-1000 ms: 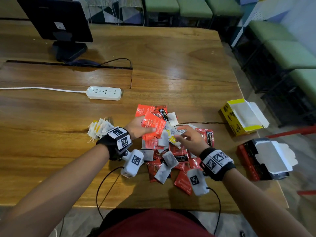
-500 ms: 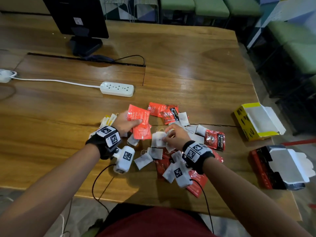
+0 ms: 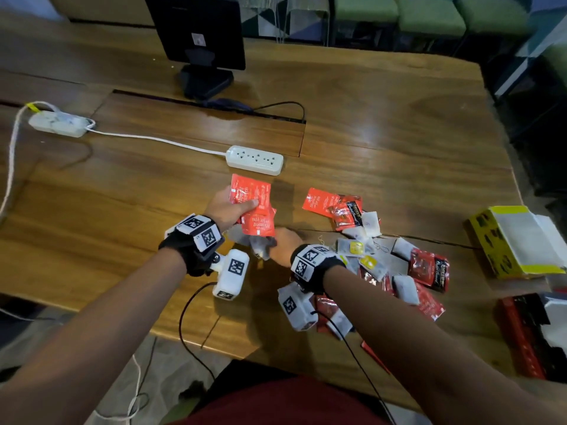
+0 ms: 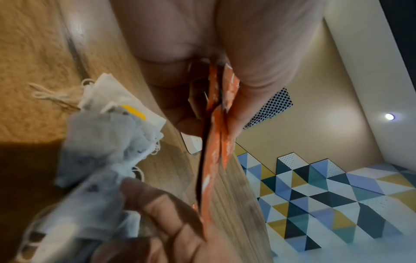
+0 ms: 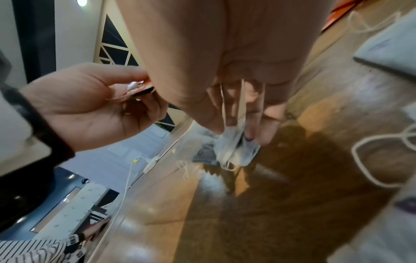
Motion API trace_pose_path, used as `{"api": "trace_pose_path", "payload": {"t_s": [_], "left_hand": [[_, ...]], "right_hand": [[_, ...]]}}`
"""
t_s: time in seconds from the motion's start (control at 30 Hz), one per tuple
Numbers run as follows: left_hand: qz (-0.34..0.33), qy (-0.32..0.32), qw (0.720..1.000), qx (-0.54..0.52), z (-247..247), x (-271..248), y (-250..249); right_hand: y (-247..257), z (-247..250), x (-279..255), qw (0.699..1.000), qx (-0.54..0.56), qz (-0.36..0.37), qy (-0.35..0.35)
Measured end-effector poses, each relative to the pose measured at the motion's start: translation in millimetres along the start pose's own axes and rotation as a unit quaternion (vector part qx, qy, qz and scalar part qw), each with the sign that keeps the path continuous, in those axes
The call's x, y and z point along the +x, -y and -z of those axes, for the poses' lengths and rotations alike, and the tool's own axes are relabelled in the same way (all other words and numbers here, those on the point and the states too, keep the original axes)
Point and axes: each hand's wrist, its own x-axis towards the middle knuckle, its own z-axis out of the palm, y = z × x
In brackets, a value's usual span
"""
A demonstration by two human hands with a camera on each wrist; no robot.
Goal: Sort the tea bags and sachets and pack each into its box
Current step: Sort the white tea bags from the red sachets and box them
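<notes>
Since half a second ago the right hand [image 3: 283,245] has left the middle of the heap and crossed to the left, carrying a bunch of white tea bags [image 3: 259,245] with it, while the left hand [image 3: 228,210] has lifted its red sachets [image 3: 253,207] a little farther from the pile. The left hand pinches a small stack of those sachets between thumb and fingers, held edge-up above the wooden table [image 3: 383,124] (the left wrist view shows at least two foil edges pressed together). The right hand's fingers are curled round the tea bags, whose strings trail loose below the fingertips in the right wrist view; the bunch hangs just under the held sachets and close above the table. The remaining heap [image 3: 389,259] of dark red sachets, bright red sachets and tea bags with yellow tags lies on the table to the right of both hands. Farther right, near the table's edge, stand the open yellow box [image 3: 487,240] and, nearer the person, the open red and black box [image 3: 521,332]; what either holds cannot be made out. A white power strip [image 3: 254,160] lies beyond the hands, its cord running left to a second strip, and a black monitor [image 3: 199,29] stands at the far side.
</notes>
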Motion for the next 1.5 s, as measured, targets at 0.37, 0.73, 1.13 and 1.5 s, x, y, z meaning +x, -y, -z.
{"api": "trace_pose_path", "payload": {"t_s": [0.37,0.73,1.13,1.5], "left_hand": [[-0.002,0.087,0.995,0.051,-48.4,2.3,9.0],[-0.014,0.25,0.963,0.096,-131.9,-13.6,21.3],[-0.049,0.266,0.946,0.18,-151.2,-15.7,34.4],[-0.181,0.239,0.819,0.49,-156.9,-18.9,44.9]], "right_hand": [[-58.1,33.0,-37.4,0.891,0.441,-0.03,-0.102],[-134.1,51.5,-98.0,0.89,0.404,-0.09,-0.192],[-208.3,79.3,-147.6,0.795,0.495,-0.168,-0.308],[-249.5,97.7,-145.3,0.681,0.481,-0.3,-0.463]]}}
